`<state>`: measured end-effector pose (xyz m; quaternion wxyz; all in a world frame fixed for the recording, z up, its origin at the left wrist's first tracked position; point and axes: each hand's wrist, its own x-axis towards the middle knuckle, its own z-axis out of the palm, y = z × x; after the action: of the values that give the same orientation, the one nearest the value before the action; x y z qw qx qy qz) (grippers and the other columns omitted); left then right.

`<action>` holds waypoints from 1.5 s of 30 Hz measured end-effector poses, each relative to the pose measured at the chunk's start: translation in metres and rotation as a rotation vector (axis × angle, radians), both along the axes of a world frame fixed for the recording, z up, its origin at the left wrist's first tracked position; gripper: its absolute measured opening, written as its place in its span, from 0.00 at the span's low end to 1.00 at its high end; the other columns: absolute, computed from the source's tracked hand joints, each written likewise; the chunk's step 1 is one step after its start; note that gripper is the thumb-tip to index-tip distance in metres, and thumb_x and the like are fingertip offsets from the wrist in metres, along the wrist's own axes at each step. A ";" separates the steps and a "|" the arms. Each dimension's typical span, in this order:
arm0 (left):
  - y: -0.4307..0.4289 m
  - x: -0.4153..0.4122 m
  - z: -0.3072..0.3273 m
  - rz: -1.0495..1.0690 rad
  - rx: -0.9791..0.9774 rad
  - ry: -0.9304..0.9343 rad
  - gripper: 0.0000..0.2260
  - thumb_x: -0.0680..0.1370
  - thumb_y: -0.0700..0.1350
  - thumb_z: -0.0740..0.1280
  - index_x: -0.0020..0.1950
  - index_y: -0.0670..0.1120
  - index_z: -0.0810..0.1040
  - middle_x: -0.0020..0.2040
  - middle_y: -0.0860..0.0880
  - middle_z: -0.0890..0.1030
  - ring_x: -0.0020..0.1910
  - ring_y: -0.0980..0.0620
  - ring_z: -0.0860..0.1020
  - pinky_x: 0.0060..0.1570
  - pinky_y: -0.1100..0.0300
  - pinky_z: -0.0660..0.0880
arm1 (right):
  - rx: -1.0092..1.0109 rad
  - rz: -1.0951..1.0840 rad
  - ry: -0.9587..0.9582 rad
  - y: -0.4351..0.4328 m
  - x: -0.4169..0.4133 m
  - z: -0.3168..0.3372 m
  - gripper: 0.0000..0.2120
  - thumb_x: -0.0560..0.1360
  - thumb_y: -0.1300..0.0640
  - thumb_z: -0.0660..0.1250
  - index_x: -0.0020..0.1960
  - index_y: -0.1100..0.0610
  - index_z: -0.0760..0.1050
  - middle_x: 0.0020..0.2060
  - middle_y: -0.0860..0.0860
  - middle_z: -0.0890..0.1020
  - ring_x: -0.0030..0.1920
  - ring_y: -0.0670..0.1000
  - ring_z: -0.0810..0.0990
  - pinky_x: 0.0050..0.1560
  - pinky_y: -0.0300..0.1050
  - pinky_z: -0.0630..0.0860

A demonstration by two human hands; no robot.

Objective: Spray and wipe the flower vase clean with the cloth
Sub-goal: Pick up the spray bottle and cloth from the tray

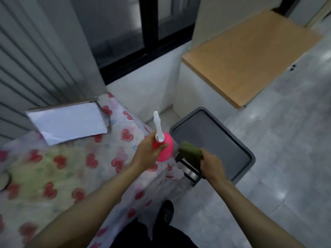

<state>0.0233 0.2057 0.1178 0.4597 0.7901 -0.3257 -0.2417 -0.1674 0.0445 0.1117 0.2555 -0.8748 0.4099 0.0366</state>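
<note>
Closed left hand (146,154) grip round pink spray bottle (165,149); shut right hand (212,166) grip on bunched green cloth (190,153). Spotted no vase anywhere. Needed nozzle aimed off bed (53,167), light mist.

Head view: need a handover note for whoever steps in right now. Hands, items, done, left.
Left hand: closed around the pink spray bottle, white nozzle pointing away from the person.
Right hand: closed on the green cloth, above a small black rack beside the grey tray.
Vase: not identifiable in this view.
Done: bottle and cloth are in hand.
Left: locate the vase, spray, wipe. Image is blurred, so confirm the details.
</note>
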 end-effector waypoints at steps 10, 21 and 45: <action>0.217 0.036 0.042 0.420 -0.009 -0.050 0.13 0.77 0.50 0.73 0.58 0.46 0.79 0.48 0.52 0.82 0.48 0.50 0.80 0.47 0.63 0.73 | -0.075 0.558 -0.126 0.146 0.128 0.068 0.07 0.76 0.59 0.66 0.54 0.52 0.76 0.41 0.52 0.85 0.37 0.55 0.82 0.35 0.50 0.79; 0.450 0.062 0.025 0.672 0.099 -0.079 0.11 0.78 0.47 0.72 0.58 0.48 0.77 0.48 0.52 0.82 0.45 0.57 0.80 0.45 0.67 0.72 | -0.056 0.924 -0.146 0.333 0.256 0.058 0.16 0.82 0.54 0.57 0.65 0.57 0.76 0.55 0.59 0.83 0.53 0.61 0.81 0.55 0.53 0.76; 0.547 0.026 -0.064 0.644 0.199 0.137 0.26 0.81 0.42 0.68 0.77 0.42 0.64 0.69 0.47 0.73 0.67 0.49 0.72 0.64 0.58 0.68 | -0.071 1.316 0.185 0.420 0.184 -0.104 0.31 0.75 0.55 0.64 0.76 0.56 0.64 0.75 0.58 0.67 0.75 0.66 0.63 0.72 0.64 0.64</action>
<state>0.0498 0.7524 0.0538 0.4539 0.8752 -0.0030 -0.1672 0.0164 0.4648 0.0080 0.1148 -0.9437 -0.1885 0.2464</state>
